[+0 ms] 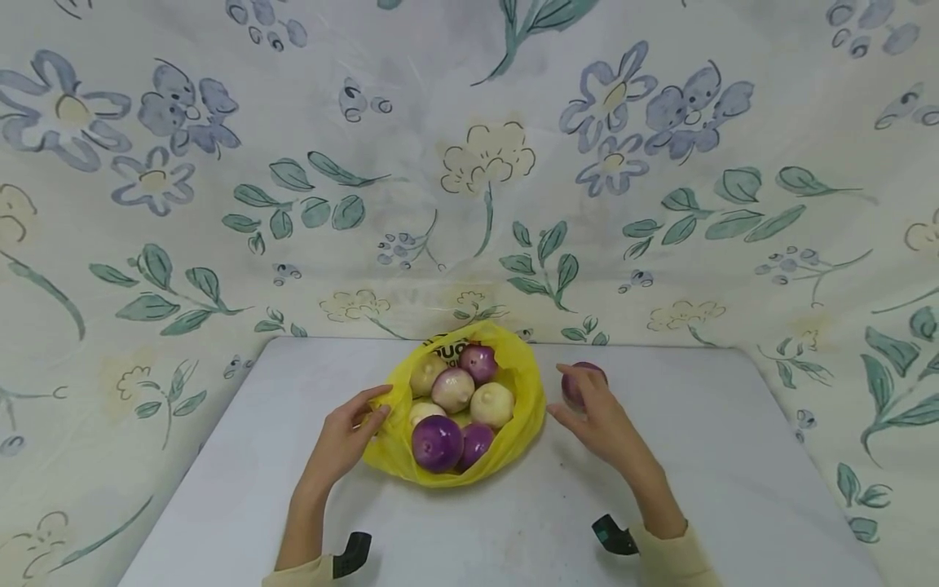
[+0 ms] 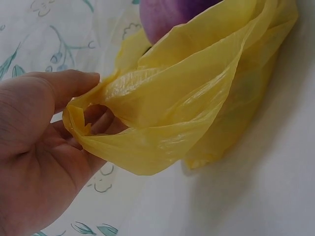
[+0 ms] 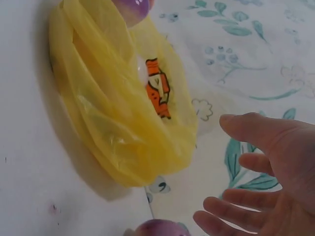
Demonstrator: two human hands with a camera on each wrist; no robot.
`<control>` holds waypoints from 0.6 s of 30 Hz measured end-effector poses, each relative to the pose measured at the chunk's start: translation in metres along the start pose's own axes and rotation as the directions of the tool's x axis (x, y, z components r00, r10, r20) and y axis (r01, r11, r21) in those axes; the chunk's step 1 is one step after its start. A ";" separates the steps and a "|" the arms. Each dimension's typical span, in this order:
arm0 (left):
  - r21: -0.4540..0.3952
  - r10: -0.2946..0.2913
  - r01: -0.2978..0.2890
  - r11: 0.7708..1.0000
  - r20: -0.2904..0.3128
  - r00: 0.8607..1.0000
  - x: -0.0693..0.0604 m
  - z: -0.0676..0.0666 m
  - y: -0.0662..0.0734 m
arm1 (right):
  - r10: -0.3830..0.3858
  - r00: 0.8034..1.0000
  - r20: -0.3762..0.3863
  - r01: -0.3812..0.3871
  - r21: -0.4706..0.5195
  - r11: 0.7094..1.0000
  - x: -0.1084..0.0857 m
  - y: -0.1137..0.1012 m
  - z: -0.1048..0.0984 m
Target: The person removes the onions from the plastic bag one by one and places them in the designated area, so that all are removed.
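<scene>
A yellow plastic bag (image 1: pixel 530 408) sits on the table with its mouth wide, full of several round, glossy onions, some purple (image 1: pixel 437 444) and some pale (image 1: pixel 492 405). My left hand (image 1: pixel 354 432) grips the bag's left edge; in the left wrist view, the fingers curl through a loop of the bag (image 2: pixel 172 113), thumb on top. To the bag's right, my right hand (image 1: pixel 597 420) hovers by a loose purple onion (image 1: pixel 596 375), partly hiding it. In the right wrist view, that hand (image 3: pixel 275 177) has spread, relaxed fingers and holds nothing.
The white table (image 1: pixel 697 456) ends at a back edge just behind the bag. Behind it hangs a floral cloth (image 1: pixel 411 244), which also shows at both sides. Dark wrist-camera mounts (image 1: pixel 352 554) sit by both sleeves.
</scene>
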State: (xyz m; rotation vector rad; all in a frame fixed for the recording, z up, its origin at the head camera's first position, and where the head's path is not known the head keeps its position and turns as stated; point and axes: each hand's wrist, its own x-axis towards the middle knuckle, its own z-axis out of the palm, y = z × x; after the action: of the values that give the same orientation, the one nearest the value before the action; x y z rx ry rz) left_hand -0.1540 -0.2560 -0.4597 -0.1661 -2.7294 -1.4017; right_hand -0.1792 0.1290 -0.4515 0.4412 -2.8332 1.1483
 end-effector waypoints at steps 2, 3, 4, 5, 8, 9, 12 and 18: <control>-0.002 -0.011 0.011 1.000 0.002 1.000 0.000 0.000 0.000 | -0.016 1.000 0.004 0.016 -0.001 1.000 0.001 -0.004 0.002; -0.004 -0.015 0.015 1.000 0.003 1.000 0.000 0.000 0.001 | -0.029 1.000 0.007 0.029 0.003 1.000 0.002 -0.006 0.003; -0.006 -0.019 0.019 1.000 0.002 1.000 0.000 0.000 0.001 | -0.036 0.999 0.011 0.036 0.006 0.999 0.003 -0.008 0.004; -0.007 -0.021 0.021 1.000 0.002 1.000 0.000 0.001 0.001 | -0.046 0.999 0.015 0.046 0.009 0.999 0.004 -0.009 0.006; -0.011 -0.022 0.022 1.000 0.003 1.000 0.001 0.001 0.002 | -0.083 0.996 0.031 0.083 0.006 0.997 0.005 -0.014 0.011; -0.011 -0.020 0.020 1.000 0.003 1.000 0.001 0.001 0.002 | -0.095 0.995 0.034 0.095 0.008 0.995 0.006 -0.016 0.013; -0.010 -0.021 0.022 1.000 0.009 1.000 0.002 0.002 0.003 | -0.119 0.992 0.038 0.119 0.011 0.993 0.007 -0.020 0.019; -0.002 -0.025 0.025 1.000 0.009 1.000 0.002 0.002 0.005 | -0.120 0.990 0.078 0.116 0.057 0.992 0.008 -0.032 0.029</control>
State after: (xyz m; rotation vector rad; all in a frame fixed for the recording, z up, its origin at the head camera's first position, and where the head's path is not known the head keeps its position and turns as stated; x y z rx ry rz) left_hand -0.1559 -0.2517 -0.4567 -0.1386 -2.7471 -1.4133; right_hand -0.1765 0.0851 -0.4494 0.6647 -2.8052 1.2112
